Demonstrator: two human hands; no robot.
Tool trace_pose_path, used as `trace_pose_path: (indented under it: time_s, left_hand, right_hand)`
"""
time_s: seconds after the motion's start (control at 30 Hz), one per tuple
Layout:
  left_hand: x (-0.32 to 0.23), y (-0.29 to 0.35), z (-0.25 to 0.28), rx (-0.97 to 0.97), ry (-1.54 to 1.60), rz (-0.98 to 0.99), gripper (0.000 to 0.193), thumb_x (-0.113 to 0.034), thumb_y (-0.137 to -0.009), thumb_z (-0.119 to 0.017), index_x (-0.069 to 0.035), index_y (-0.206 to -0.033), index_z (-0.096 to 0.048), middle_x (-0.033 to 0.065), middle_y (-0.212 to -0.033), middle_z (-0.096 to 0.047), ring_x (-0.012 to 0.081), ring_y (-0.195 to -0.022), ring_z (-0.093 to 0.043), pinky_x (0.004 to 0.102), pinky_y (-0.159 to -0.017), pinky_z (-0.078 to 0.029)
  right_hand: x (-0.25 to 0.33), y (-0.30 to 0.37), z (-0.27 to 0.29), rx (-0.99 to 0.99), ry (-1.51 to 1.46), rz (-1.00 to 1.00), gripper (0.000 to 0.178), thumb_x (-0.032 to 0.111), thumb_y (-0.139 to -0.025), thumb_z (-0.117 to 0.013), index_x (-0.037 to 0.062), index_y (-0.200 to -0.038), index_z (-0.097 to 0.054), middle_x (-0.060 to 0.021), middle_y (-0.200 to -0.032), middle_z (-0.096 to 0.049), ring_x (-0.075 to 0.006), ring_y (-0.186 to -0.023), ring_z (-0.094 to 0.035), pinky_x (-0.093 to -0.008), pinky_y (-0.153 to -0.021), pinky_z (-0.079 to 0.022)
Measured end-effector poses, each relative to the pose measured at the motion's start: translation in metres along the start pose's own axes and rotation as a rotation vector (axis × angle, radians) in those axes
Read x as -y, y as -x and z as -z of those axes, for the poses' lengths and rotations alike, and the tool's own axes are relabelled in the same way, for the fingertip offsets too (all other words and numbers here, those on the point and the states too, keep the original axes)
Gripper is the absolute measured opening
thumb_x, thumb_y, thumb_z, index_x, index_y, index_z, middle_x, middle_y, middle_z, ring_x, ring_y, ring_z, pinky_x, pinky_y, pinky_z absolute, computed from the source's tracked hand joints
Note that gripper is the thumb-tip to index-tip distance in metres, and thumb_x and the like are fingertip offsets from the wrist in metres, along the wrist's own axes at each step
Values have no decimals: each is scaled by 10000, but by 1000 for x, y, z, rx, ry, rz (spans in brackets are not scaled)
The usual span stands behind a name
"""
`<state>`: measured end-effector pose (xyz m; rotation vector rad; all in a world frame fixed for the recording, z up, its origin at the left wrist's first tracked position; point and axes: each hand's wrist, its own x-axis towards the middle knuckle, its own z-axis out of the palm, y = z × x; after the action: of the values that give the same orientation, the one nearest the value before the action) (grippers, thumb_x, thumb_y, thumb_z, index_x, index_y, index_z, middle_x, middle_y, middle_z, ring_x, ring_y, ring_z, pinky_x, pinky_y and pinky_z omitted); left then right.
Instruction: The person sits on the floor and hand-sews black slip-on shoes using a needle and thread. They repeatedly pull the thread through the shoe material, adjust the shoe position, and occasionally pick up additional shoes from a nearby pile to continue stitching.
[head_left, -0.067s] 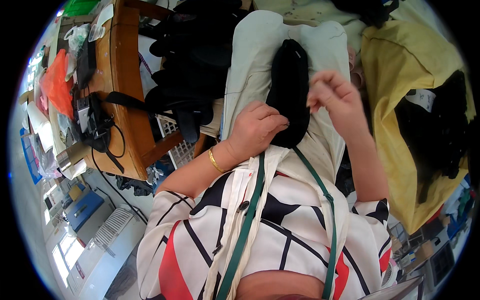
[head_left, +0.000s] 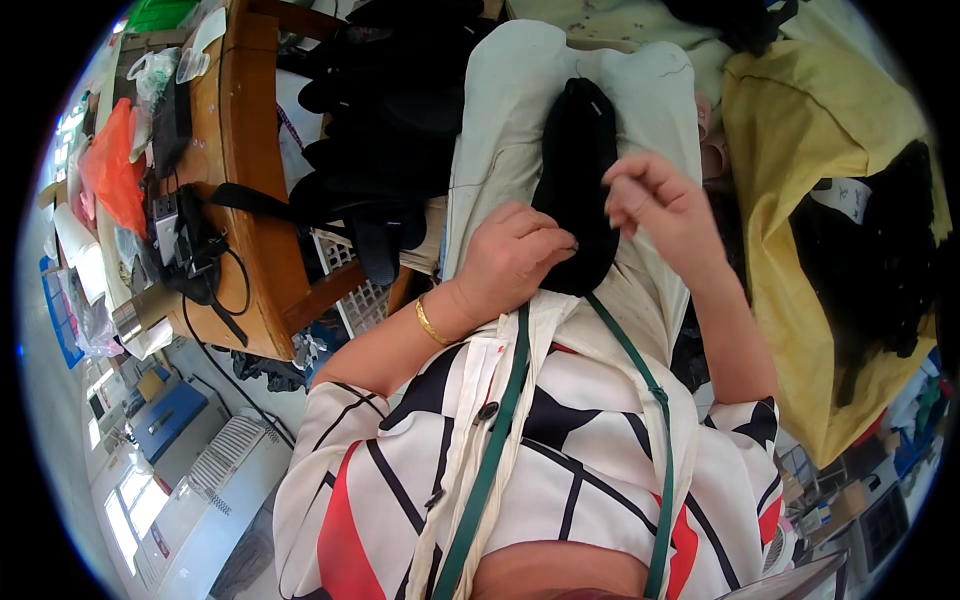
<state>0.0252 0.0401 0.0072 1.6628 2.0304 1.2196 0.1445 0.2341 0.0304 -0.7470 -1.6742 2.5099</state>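
Black sock-shaped fabric piece — long axis near-to-far | left hand: nearer, grip pinching its near part | right hand: right side, curled — holding, I cannot tell

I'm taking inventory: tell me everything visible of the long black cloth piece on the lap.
The long, rounded black cloth piece narrows toward its far end, near a tiny pale mark. It lies lengthwise on pale cloth. The left hand touches its near part; the right hand, by its edge, may too.
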Motion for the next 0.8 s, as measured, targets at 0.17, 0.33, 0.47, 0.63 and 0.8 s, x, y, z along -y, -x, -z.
trace_pose_path:
  time_s: [0.17, 0.33, 0.47, 0.63, 0.8]
  left_hand:
    - [-5, 3, 0, -17, -26, 121, 239, -63, -726, -794, -54, -931, -671, 91, -892, -637, 291, -819, -590, 370, -710, -486]
    - [-2, 8, -1, 9, -75, 102, 231, -67, -729, -791, -64, -913, -651, 90, -886, -634, 293, -818, -589, 365, -708, -484]
    - [-1, 8, -3, -14, -59, 90, 231, -61, -726, -789, -71, -913, -654, 84, -868, -635, 289, -799, -592, 366, -696, -483]
    - [-1, 8, -3, -26, -62, 88, 227, -57, -725, -789, -72, -908, -656, 78, -858, -635, 281, -791, -598, 365, -684, -487]
    - [0, 9, -4, -36, -64, 86, 226, -55, -720, -792, -71, -901, -659, 75, -857, -636, 275, -789, -600, 360, -683, -490]
  right_hand:
    - [-15, 20, -13, 43, 741, 136, 66, 87, -921, -604, 39, -951, -638, -132, -724, -649, -268, -593, -611, -331, -573, -481]
    - [-12, 31, -15, 68, 887, 220, 105, 73, -864, -616, 51, -960, -651, -179, -719, -630, -365, -650, -619, -405, -572, -491]
    - [-10, 32, -14, 123, 950, 188, 155, 65, -875, -621, 33, -1018, -670, -184, -793, -659, -358, -698, -641, -379, -622, -513]
    - [-10, 32, -13, 118, 956, 197, 156, 60, -868, -623, 32, -1011, -678, -182, -792, -662, -354, -692, -647, -377, -621, -520]
    - [-12, 32, -13, 121, 976, 207, 161, 54, -860, -621, 30, -1008, -680, -181, -795, -664, -354, -692, -651, -376, -621, -524]
